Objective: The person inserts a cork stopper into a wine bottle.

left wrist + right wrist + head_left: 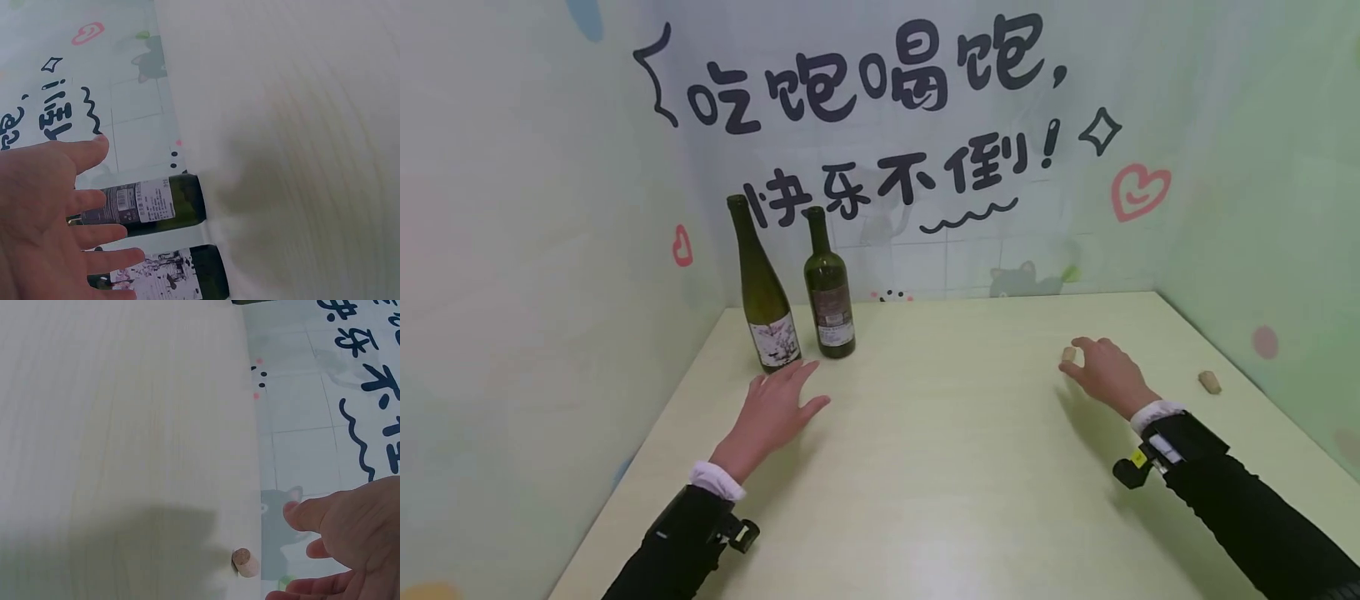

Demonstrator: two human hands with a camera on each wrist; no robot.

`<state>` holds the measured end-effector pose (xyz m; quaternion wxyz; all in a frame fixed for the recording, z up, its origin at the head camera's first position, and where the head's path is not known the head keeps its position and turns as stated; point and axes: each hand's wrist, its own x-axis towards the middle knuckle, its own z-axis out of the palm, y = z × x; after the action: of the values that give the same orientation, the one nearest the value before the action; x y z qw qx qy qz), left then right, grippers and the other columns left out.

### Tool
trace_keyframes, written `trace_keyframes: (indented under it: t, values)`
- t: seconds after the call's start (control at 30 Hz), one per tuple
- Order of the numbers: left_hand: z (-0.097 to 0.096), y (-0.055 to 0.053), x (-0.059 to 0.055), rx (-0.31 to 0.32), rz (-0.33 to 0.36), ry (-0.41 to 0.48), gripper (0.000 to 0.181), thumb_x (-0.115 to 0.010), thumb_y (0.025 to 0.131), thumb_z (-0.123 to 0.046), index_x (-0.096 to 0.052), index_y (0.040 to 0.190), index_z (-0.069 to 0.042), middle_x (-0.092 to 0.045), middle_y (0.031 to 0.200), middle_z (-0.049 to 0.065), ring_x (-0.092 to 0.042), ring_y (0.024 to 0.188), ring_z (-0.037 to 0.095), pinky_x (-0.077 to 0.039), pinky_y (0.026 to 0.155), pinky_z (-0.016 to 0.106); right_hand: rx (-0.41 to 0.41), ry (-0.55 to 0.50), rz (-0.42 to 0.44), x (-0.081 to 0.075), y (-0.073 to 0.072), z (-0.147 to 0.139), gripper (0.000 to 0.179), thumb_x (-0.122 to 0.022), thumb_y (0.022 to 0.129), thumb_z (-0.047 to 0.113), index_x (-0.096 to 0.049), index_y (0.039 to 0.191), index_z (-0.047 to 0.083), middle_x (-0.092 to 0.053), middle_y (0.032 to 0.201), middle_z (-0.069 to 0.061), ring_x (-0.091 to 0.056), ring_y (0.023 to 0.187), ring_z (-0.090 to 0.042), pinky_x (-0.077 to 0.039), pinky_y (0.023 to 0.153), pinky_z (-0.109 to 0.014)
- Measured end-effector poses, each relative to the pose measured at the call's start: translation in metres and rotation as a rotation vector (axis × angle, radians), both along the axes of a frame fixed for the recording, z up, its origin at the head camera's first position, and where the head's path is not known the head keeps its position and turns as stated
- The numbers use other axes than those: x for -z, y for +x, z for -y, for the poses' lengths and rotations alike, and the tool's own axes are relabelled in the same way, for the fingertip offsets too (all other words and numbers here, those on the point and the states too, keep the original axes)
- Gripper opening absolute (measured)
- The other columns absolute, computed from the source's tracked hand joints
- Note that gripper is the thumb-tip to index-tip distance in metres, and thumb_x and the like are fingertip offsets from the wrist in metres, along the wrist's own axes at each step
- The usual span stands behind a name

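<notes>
My left hand [772, 414] is spread palm down, its fingers extended toward two green glass bottles at the back left. The taller bottle [765, 296], with a pink-and-white floral label, stands just past the fingertips. Beside it stands a shorter bottle [829, 287] with a dark label. In the left wrist view nothing lies in that hand [44, 219]. My right hand [1107, 377] hovers with thumb and fingers apart near a cork [1068, 355]. The right wrist view shows a cork [245, 562] standing on the table, apart from the hand [356, 537].
A second cork-like piece [1209, 382] lies to the right of the right hand, near the table's right edge. The pale wooden table [925, 467] is bounded by a printed backdrop [955, 258] at the back and walls on both sides.
</notes>
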<state>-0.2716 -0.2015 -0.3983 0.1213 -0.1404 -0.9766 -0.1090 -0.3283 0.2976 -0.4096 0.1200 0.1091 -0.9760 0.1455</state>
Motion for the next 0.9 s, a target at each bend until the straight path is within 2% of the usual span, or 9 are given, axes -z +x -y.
trace_keyframes:
  t: [0.2,0.37,0.6,0.77,0.9]
  values:
    - [0.018,-0.002,-0.003,-0.049,0.005,0.041,0.065,-0.061,0.090,-0.044,-0.048,0.143,-0.009,-0.046,0.142,0.018,-0.044,0.129,0.038,-0.025,0.100,0.064,0.023,0.016,0.000,0.000,-0.012,0.001,0.049,-0.056,0.092,0.022,-0.053,0.124,-0.015,-0.056,0.107,-0.037,-0.056,0.094,-0.049,-0.047,0.072,-0.059]
    - [0.030,-0.002,-0.005,-0.078,0.022,0.061,0.065,-0.061,0.091,-0.045,-0.048,0.143,-0.009,-0.044,0.144,0.018,-0.042,0.130,0.038,-0.023,0.101,0.065,0.032,0.044,-0.016,0.001,-0.024,0.004,0.047,-0.061,0.090,0.021,-0.055,0.118,-0.017,-0.058,0.102,-0.036,-0.057,0.090,-0.048,-0.048,0.070,-0.057]
    - [0.041,-0.001,-0.002,-0.107,0.005,0.090,0.064,-0.061,0.091,-0.042,-0.048,0.143,-0.007,-0.043,0.144,0.021,-0.042,0.130,0.040,-0.025,0.100,0.064,0.077,0.093,-0.009,0.004,-0.042,0.009,0.043,-0.062,0.090,0.023,-0.059,0.108,-0.015,-0.059,0.087,-0.030,-0.058,0.074,-0.041,-0.049,0.058,-0.051]
    - [0.049,-0.003,0.002,-0.164,-0.011,0.114,0.066,-0.058,0.093,-0.041,-0.044,0.144,-0.003,-0.042,0.144,0.022,-0.041,0.129,0.041,-0.030,0.100,0.061,0.101,0.087,0.003,0.007,-0.049,0.011,0.039,-0.062,0.091,0.025,-0.060,0.098,-0.013,-0.057,0.080,-0.027,-0.057,0.068,-0.040,-0.046,0.051,-0.049]
    - [0.055,-0.006,0.003,-0.196,-0.001,0.172,0.068,-0.057,0.094,-0.040,-0.039,0.146,-0.001,-0.039,0.145,0.023,-0.040,0.129,0.042,-0.032,0.099,0.060,0.111,0.087,0.017,0.014,-0.056,0.009,0.036,-0.061,0.091,0.025,-0.060,0.088,-0.011,-0.055,0.070,-0.022,-0.055,0.061,-0.036,-0.043,0.045,-0.044]
